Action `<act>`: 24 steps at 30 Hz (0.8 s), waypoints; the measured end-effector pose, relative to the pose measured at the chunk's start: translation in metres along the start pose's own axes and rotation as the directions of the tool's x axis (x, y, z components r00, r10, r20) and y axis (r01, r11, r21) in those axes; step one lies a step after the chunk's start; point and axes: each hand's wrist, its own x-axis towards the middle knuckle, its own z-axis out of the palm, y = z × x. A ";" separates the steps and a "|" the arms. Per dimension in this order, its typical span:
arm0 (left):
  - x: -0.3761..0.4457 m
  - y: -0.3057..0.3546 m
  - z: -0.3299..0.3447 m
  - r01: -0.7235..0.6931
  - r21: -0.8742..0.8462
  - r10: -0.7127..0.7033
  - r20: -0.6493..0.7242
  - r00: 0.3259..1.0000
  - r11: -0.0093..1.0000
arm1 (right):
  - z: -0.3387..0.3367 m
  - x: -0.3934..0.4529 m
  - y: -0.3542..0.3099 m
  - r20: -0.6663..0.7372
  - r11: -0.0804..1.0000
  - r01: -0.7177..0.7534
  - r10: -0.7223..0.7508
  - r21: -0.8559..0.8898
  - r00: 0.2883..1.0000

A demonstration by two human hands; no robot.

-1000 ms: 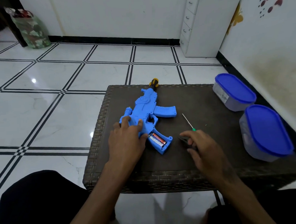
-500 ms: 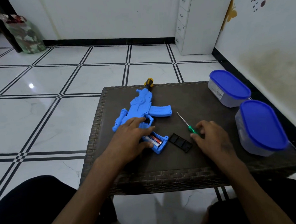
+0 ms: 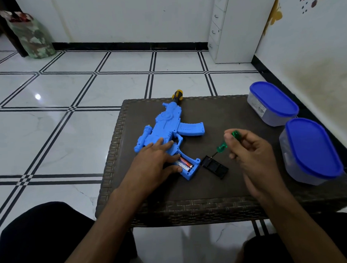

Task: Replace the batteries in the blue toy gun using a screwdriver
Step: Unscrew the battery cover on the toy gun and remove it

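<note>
Screwdriver (image 3: 226,143) has just left the table (image 3: 239,188), right hand (image 3: 250,158) fingers clamped on it; left hand (image 3: 152,167) fingers spread on the toy gun (image 3: 168,127), batteries (image 3: 184,164) exposed beside the cover (image 3: 215,167), so removal looks next.

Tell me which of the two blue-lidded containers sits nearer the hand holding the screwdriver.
The near container, at the table's right edge beside the right hand; the other container sits farther back.
</note>
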 end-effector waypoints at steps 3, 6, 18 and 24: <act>0.000 0.000 0.000 -0.006 0.001 0.006 -0.007 1.000 1.000 | 0.004 -0.003 0.000 0.022 0.996 0.054 -0.052 -0.064 0.998; 0.000 0.000 0.001 -0.010 -0.006 0.010 -0.011 1.000 1.000 | 0.012 -0.006 -0.007 0.097 0.976 0.185 -0.174 -0.118 0.980; 0.000 0.000 0.001 -0.017 0.044 0.017 0.012 1.000 0.999 | 0.032 0.004 -0.002 0.284 0.857 0.411 -0.328 -0.311 0.901; 0.000 0.001 0.002 -0.021 0.087 0.019 0.017 1.000 0.996 | 0.040 0.009 -0.007 0.390 0.830 0.440 -0.300 -0.343 0.871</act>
